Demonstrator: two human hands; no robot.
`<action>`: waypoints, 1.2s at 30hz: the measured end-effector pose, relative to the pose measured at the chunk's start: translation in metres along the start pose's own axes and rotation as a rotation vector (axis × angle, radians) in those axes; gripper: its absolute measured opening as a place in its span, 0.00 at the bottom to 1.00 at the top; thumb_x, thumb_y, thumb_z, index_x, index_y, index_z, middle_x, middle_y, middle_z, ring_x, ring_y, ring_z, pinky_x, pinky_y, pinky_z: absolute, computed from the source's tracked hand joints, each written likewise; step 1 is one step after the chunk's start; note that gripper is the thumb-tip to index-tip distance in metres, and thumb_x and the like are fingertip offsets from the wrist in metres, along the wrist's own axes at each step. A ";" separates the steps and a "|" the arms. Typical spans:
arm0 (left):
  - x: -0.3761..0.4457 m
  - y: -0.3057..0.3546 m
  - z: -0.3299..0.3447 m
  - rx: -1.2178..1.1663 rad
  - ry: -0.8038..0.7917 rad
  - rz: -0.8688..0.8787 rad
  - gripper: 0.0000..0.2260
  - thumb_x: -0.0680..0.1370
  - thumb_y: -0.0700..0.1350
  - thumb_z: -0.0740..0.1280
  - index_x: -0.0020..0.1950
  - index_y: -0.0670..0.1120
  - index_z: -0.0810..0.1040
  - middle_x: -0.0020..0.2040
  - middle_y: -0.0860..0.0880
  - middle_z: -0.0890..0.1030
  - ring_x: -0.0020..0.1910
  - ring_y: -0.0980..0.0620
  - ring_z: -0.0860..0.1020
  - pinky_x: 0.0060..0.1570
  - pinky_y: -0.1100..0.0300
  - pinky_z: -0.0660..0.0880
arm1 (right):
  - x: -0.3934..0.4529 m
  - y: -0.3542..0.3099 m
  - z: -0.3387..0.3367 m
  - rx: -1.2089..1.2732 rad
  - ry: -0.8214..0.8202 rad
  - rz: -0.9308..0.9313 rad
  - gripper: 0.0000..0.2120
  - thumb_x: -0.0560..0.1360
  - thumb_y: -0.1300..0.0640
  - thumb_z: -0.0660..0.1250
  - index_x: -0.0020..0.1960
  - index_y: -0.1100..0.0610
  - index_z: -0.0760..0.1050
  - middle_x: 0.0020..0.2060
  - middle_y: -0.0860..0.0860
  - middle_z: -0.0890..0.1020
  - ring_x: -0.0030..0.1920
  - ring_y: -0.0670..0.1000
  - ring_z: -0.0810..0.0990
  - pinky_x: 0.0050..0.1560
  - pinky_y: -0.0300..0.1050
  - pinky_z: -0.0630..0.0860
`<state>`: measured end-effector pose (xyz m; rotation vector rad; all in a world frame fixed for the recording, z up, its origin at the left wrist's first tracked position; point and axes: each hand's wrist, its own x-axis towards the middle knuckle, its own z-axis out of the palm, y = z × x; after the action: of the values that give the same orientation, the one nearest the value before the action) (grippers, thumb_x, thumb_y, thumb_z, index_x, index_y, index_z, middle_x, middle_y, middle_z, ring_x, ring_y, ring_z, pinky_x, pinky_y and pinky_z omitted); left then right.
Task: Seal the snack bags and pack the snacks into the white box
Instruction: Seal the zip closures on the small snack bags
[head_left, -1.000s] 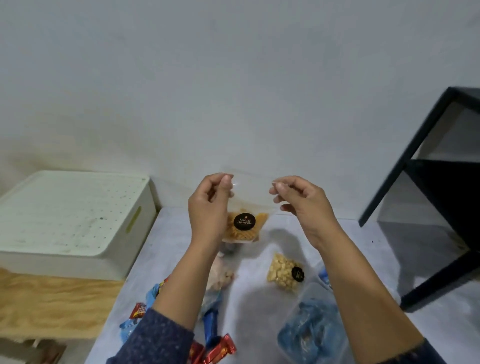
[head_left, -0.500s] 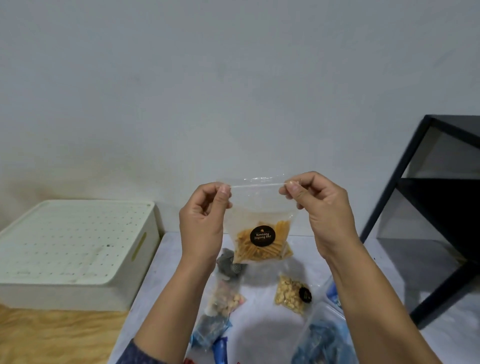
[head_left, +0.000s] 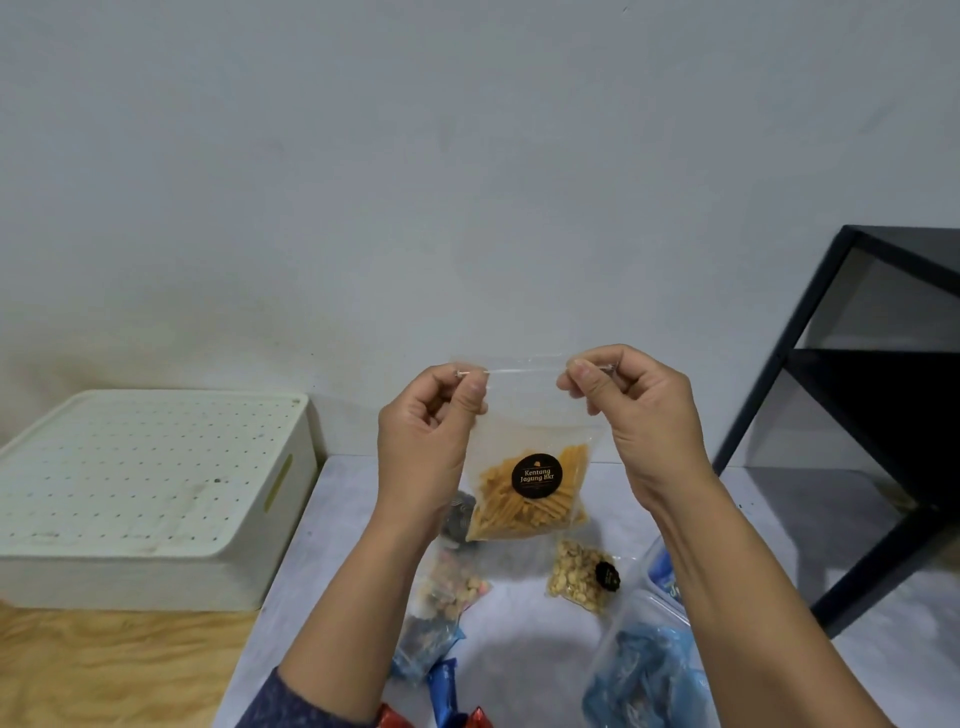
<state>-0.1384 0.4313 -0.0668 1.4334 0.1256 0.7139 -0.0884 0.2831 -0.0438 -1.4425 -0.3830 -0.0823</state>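
**Both hands pinching the zip strip of a clear snack bag**

The left hand (head_left: 431, 441) and the right hand (head_left: 631, 421) are each pinching one top corner of a clear plastic zip bag of orange potato sticks (head_left: 530, 488), thumb and forefinger closed on the seal strip, other fingers curled in. The bag is hanging upright between them above the pale grey table (head_left: 519, 649), its zip line running level from 9 to 3 o'clock, so both hands are equally near it. Whether the strip is pressed fully shut cannot be told. A round black sticker on the bag is reading "Kentang Jagung Bkr".

Outward, at 6 o'clock on the table, a small clear bag of pale nuts with a black sticker (head_left: 584, 574) is lying, its writing too small to read. The white perforated-lid box (head_left: 145, 493) is sitting well apart at 9 o'clock, lid on, nearer the left hand; packing would likely mean carrying the bag that way.
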 end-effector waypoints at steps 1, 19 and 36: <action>0.000 0.001 -0.001 0.006 0.002 0.010 0.04 0.76 0.43 0.67 0.42 0.49 0.80 0.30 0.58 0.78 0.32 0.63 0.74 0.36 0.71 0.72 | 0.000 0.000 -0.001 0.015 -0.023 0.030 0.03 0.73 0.64 0.67 0.42 0.59 0.78 0.30 0.46 0.83 0.32 0.40 0.77 0.34 0.31 0.72; -0.010 0.004 0.015 0.045 -0.095 0.028 0.04 0.72 0.41 0.71 0.39 0.50 0.81 0.35 0.58 0.83 0.37 0.63 0.79 0.39 0.72 0.74 | -0.005 -0.001 -0.005 0.013 -0.168 0.082 0.01 0.70 0.64 0.71 0.41 0.62 0.81 0.32 0.49 0.85 0.34 0.42 0.81 0.38 0.30 0.74; 0.005 -0.001 0.014 0.225 -0.164 0.091 0.06 0.73 0.43 0.72 0.38 0.54 0.81 0.36 0.61 0.83 0.39 0.63 0.81 0.40 0.72 0.75 | 0.007 0.009 -0.001 -0.149 -0.134 0.008 0.05 0.69 0.62 0.73 0.37 0.54 0.81 0.33 0.49 0.85 0.40 0.50 0.84 0.47 0.44 0.81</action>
<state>-0.1271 0.4215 -0.0635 1.7163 0.0133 0.6681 -0.0789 0.2845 -0.0500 -1.6019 -0.4893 -0.0082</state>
